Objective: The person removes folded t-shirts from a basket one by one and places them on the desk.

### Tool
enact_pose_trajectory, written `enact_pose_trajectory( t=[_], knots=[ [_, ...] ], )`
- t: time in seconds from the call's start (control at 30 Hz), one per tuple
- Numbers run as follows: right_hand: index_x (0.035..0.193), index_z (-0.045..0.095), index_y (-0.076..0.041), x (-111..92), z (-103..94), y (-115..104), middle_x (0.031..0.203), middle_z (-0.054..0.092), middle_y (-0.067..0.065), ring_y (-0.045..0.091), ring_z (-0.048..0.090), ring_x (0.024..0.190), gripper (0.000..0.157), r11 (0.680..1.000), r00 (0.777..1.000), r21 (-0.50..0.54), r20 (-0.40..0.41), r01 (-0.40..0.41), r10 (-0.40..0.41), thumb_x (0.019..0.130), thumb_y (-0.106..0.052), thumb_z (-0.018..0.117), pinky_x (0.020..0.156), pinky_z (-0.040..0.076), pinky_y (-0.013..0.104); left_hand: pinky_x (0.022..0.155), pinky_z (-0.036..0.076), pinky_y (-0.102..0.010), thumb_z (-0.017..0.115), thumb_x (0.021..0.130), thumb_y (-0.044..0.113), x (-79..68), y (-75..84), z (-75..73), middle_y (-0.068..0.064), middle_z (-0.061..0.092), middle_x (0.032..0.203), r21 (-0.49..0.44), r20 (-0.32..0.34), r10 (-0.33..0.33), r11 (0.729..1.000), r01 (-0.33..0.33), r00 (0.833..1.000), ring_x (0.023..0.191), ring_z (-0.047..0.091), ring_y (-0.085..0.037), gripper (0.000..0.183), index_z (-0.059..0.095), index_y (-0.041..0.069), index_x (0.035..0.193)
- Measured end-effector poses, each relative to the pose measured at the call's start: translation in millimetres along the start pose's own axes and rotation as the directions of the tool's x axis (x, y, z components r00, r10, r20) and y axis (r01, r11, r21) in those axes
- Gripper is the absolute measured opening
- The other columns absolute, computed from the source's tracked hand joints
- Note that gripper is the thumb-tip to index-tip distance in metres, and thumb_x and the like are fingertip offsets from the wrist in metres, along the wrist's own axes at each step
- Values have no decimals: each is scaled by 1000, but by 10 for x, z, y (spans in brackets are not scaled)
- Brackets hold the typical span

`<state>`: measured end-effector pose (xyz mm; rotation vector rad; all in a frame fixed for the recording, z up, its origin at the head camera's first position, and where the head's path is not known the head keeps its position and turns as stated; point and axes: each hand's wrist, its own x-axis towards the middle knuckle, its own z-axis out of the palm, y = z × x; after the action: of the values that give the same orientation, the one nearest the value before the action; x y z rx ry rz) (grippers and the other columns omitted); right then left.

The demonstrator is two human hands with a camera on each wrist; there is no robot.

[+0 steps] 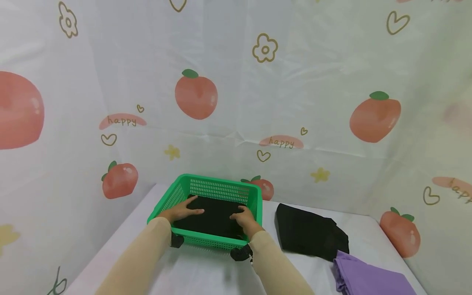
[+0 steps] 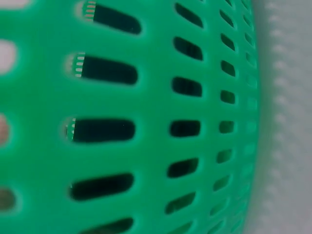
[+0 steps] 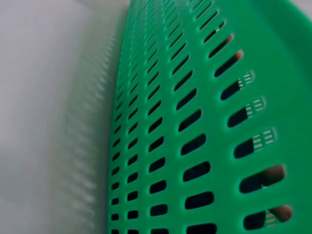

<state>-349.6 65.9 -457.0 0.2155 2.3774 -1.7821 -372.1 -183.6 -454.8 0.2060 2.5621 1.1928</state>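
A green plastic basket (image 1: 221, 234) with slotted walls stands on the white table. Inside lies a flat black cloth (image 1: 217, 215), apparently folded. My left hand (image 1: 181, 210) reaches over the basket's left side, fingers extended and apart above the cloth's left part. Over the right side comes my right hand (image 1: 246, 219), its fingers loosely extended at the cloth's right edge. Whether either hand presses the cloth, I cannot tell. Both wrist views are filled by the basket wall (image 2: 156, 107), and the right one shows bits of fingers through the slots of the wall (image 3: 219, 146).
Right of the basket lies another folded black cloth (image 1: 309, 231). A folded purple cloth (image 1: 372, 274) touches its near right corner at the table's right side. Behind the white table (image 1: 206, 270) hangs a white curtain (image 1: 236, 102) printed with peaches.
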Motion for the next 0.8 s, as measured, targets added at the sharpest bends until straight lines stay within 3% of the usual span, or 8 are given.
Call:
enact_pose_trajectory(
  t=[0.27, 0.5, 0.8],
  knots=[
    [130, 44, -2, -33, -6, -1, 128, 39, 28, 46, 39, 113, 50, 997, 996, -68, 74, -34, 39, 84, -10, 62, 87, 36, 55, 89, 30, -61, 64, 81, 41, -46, 30, -16, -27, 18, 142, 62, 25, 36, 997, -37, 999, 125, 22, -48, 78, 27, 9, 142],
    [126, 46, -1, -34, -12, -6, 125, 41, 26, 45, 42, 110, 49, 998, 998, -69, 68, 6, -1, 82, -12, 65, 85, 37, 54, 90, 33, -56, 67, 81, 32, -52, 45, -32, -27, 24, 140, 75, 9, 154, 985, -154, 988, 124, 24, -46, 70, 35, 5, 137],
    [127, 46, -3, -40, 2, -11, 120, 45, 24, 42, 45, 107, 49, 999, 997, -41, 79, -6, 10, 82, -9, 64, 86, 37, 53, 88, 35, -56, 71, 77, 18, -1, 1, -25, -25, 32, 136, 113, -49, 144, 984, -138, 988, 122, 29, -45, 62, 45, 8, 132]
  ],
)
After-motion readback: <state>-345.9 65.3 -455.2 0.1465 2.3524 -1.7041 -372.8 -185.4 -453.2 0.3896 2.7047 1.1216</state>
